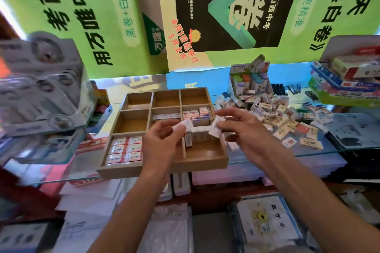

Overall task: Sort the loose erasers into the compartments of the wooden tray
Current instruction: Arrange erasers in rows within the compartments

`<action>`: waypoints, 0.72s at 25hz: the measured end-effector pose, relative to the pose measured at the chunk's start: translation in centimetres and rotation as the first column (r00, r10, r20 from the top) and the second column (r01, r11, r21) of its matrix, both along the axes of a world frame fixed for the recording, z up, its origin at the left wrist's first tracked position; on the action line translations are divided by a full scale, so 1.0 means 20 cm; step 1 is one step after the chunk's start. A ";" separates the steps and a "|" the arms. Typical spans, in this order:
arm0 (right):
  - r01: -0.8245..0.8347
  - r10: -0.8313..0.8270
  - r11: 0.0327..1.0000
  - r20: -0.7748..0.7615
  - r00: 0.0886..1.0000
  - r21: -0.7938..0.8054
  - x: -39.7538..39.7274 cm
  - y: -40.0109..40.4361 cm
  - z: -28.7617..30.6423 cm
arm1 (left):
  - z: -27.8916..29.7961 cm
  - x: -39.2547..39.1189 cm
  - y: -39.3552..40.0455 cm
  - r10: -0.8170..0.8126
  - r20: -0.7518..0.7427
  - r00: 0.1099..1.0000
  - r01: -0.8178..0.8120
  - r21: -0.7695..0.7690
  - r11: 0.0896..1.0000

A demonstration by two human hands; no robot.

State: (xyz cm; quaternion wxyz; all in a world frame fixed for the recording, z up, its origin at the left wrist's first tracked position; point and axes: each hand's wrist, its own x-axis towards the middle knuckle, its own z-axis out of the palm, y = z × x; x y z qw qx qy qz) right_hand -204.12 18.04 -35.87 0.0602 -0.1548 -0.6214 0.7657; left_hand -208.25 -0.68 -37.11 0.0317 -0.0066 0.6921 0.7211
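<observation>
- A person's left hand pinches one small wrapped eraser between thumb and fingertips above the middle of the wooden tray; the wrapper print is too blurred to read.
- The right hand, at 3 o'clock from the left, grips a second white wrapped eraser, fingers curled over its top; part of the block is hidden under them.
- The shallow, square nine-compartment tray of pale wood sits on a glass counter, its near edge overhanging the counter's lip.
- Flat red-and-white erasers fill the 7 o'clock compartment in two neat columns.
- Upright erasers stand in a row in the 3 o'clock compartment; a few lie in the centre one.
- Both wrists hide the near middle compartment and part of the 5 o'clock one, where a short row of erasers stands on end.
- The loose erasers, small rectangular blocks in paper sleeves, lie heaped on the glass at 2 o'clock from the tray.
- A cardboard display box stands behind the heap.
- Green printed posters hang beyond.
- Stacked packages at 9 o'clock are smeared by blur.
</observation>
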 end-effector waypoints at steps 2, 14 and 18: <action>0.037 -0.038 0.999 0.040 0.998 0.039 -0.07 -0.09 0.03 | 0.03 -0.13 -0.14 0.045 -0.140 0.989 -0.077 -0.226 0.971; 0.009 -0.040 0.537 0.015 0.999 0.843 -0.56 -0.31 -0.03 | -0.09 -0.72 -0.20 -0.414 -0.305 0.858 -0.125 -0.905 0.407; -0.070 0.093 0.419 0.034 0.995 0.905 -0.62 -0.36 -0.10 | -0.10 -0.74 -0.25 -0.445 -0.252 0.859 -0.074 -0.922 0.379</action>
